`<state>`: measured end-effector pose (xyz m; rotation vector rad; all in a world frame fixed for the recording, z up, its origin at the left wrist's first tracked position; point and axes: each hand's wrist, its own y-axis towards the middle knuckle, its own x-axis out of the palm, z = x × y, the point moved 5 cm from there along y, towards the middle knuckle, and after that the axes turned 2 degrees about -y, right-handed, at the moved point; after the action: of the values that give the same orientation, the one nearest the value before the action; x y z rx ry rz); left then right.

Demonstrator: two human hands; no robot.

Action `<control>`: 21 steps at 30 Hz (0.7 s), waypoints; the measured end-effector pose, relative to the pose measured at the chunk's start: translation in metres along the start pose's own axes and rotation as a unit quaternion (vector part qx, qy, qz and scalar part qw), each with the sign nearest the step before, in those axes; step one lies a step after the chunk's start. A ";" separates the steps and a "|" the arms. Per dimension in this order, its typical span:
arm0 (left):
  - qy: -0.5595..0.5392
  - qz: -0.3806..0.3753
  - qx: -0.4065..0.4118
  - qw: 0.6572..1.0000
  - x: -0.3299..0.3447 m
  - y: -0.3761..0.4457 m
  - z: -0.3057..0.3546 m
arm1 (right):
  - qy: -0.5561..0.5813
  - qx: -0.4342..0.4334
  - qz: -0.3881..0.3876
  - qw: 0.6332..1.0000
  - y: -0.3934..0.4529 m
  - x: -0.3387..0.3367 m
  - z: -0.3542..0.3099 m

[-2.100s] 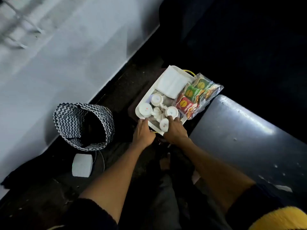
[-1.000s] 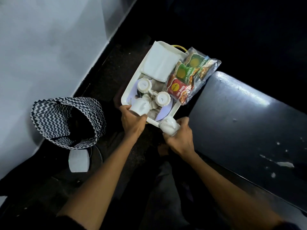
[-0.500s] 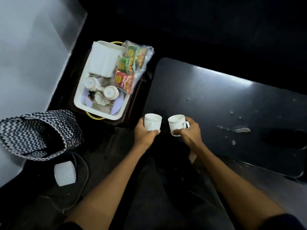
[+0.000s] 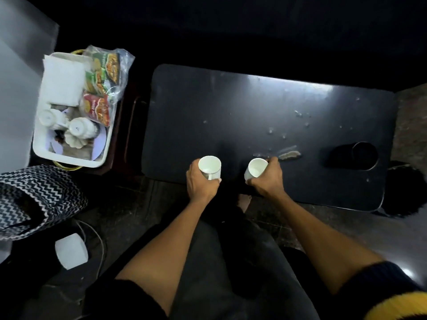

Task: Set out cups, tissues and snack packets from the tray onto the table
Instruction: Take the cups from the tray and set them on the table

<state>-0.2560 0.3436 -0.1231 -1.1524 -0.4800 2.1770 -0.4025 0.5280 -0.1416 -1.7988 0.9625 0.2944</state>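
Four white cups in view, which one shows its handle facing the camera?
The cup in the left hand: that left-hand cup shows a thin handle on its near side. The right-hand cup shows no handle, and no handle is clear on the tray cups.

The tray (image 4: 41, 147), holding cups (image 4: 80, 128), tissues (image 4: 63, 82) and snack packets (image 4: 100, 88), sits left of the worktop (image 4: 231, 112), well apart from a dark cup (image 4: 364, 154) on its right end.

Zigzag black-and-white fabric bag (image 4: 34, 199) slumped on the floor at lower left, mouth open. Just below it, small white box-like device (image 4: 71, 251) with a thin cable (image 4: 98, 236) looping beside it. Dark cylindrical container (image 4: 360, 155) standing near the right edge of the tabletop. Pale wall (image 4: 16, 65) at far left.
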 end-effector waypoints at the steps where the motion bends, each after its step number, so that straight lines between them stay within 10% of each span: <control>1: 0.002 -0.002 0.004 1.000 0.004 0.002 0.000 | -0.006 0.004 0.002 1.000 0.004 0.001 0.003; 21: 0.147 -0.055 0.136 0.978 0.077 0.036 0.007 | -0.136 -0.064 0.060 0.987 0.037 0.027 0.020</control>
<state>-0.3076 0.3687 -0.1862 -1.2356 -0.1094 1.8668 -0.4074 0.5263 -0.1917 -1.7614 0.8731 0.6735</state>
